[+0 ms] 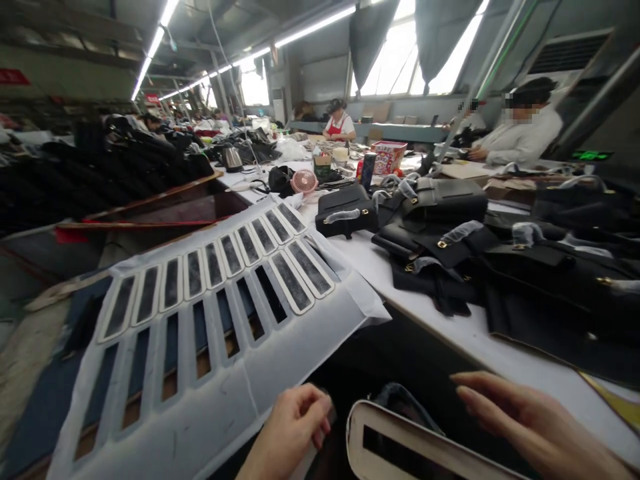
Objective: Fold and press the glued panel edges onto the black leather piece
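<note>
Low at six o'clock, a worker's left hand [295, 430] curls its grip together, fingertips pinching at the left end of a cream-edged panel [400, 443] with a dark slot cut through it; whether anything else is caught in that grip cannot be told. At five o'clock the right hand [530, 423] hovers flat, fingers apart and extended, just beside the panel's far edge and holding nothing. A white slotted sheet [235, 333] spreads from seven to eleven o'clock, its rows of long cutouts running up to the corner of the bench [450, 327], where one corner of the sheet laps over the bench edge. A dark gap lies between that sheet and the bench front, directly above the hands. Black leather bags [440, 227] with gold fittings crowd the benchtop from one to three o'clock, leaving a bare white strip along its near edge. A small pink fan [304, 181] stands at twelve o'clock. Other workers sit well apart at the far benches.
</note>
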{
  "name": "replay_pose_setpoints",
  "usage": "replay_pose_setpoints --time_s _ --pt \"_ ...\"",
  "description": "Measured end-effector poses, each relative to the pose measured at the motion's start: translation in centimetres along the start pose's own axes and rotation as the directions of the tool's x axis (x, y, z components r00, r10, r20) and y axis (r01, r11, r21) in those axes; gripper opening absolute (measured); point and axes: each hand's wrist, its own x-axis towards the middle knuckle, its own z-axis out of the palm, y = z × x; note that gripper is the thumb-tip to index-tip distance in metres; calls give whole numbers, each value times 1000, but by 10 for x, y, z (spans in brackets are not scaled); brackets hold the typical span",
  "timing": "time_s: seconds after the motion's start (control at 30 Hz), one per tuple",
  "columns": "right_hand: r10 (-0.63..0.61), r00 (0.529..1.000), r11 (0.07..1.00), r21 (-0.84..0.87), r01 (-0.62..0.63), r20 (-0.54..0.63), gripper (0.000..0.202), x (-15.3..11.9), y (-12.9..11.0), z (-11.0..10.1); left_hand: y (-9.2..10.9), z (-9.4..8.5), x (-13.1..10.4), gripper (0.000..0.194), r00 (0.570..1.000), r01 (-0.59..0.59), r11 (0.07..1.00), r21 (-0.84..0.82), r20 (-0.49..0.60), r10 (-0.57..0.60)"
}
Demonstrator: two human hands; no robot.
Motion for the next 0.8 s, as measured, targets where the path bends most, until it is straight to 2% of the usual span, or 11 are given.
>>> replay_pose_setpoints --time_s 0.07,0.2,0.27,0.37,0.43,0.53,0.63,0.73,0.8 --pt "-50 976 999 24 45 213 46 31 -32 16 -2 -10 9 36 994 -24 1000 -6 -107 24" --pt "-148 914 982 -55 182 377 40 103 -81 61 -6 -38 39 45 952 -53 998 -28 -302 42" --pt "-149 931 974 -115 197 332 37 142 -100 88 -7 -51 61 51 917 -65 998 -11 -396 55" --pt "-182 965 940 -256 228 192 31 191 -119 132 -6 -64 96 59 844 -72 993 90 -526 108" --pt "-210 972 907 -351 234 105 30 211 -128 161 -3 -67 117 63 806 -74 981 178 -568 164" --pt "-231 973 867 -450 214 17 31 222 -133 196 -2 -66 140 67 795 -48 963 264 -574 197" --pt "-211 974 862 -485 147 -79 34 231 -134 211 -7 -62 152 68 797 7 948 319 -574 187" --pt "-137 979 888 -457 55 -149 35 253 -133 207 -11 -58 154 69 792 46 919 392 -575 206" --pt "-90 988 907 -421 28 -128 32 272 -133 202 -12 -56 152 73 793 58 893 446 -564 229"
